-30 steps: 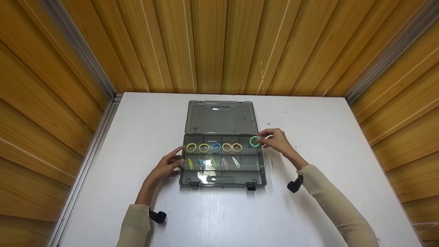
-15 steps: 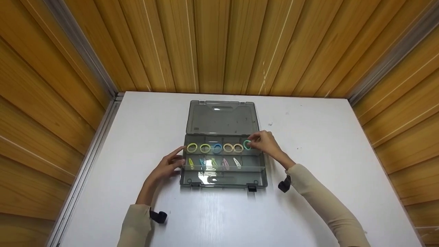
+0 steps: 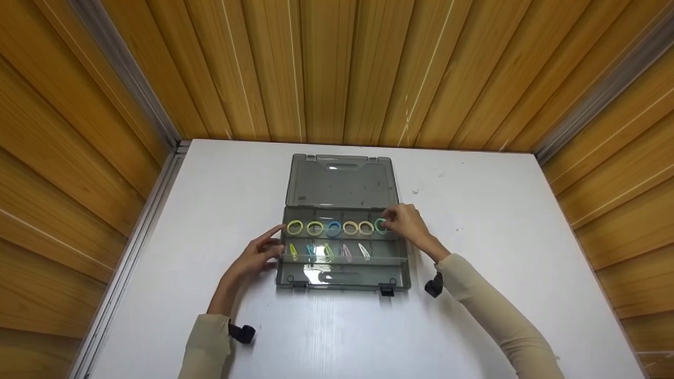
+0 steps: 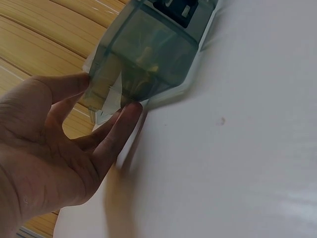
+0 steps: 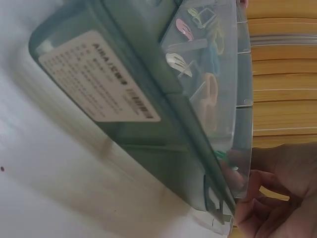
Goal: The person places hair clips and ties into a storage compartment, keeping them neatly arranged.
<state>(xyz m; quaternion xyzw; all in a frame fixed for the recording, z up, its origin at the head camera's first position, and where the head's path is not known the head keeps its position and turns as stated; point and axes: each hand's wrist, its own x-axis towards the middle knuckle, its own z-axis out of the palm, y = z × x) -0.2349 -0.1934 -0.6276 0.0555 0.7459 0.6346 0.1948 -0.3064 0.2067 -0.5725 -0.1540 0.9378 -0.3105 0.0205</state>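
Observation:
A smoky grey divided storage box [image 3: 342, 273] lies with its lid [image 3: 341, 181] folded back. My left hand [image 3: 255, 255] touches the box's left side with fairly straight fingers; in the left wrist view, fingertips [image 4: 130, 110] meet the box wall. Over the back row's right end, my right hand [image 3: 408, 221] pinches a green hair tie [image 3: 379, 226], partly hidden by the fingers. Yellow, blue and peach hair ties [image 3: 350, 228] line that row to its left. Snap hair clips, among them a white one [image 3: 364, 250], stand in the middle row.
Beneath the box is a white table [image 3: 337, 337], with wood-patterned panels [image 3: 316, 68] around it. Black latches [image 3: 387, 290] stick out at the box's front edge. A printed label [image 5: 99, 77] is stuck on the box's right side.
The right hand has moved left and down, bringing the green hair tie from the box's right edge to beside the peach ones. The left hand has stayed in place.

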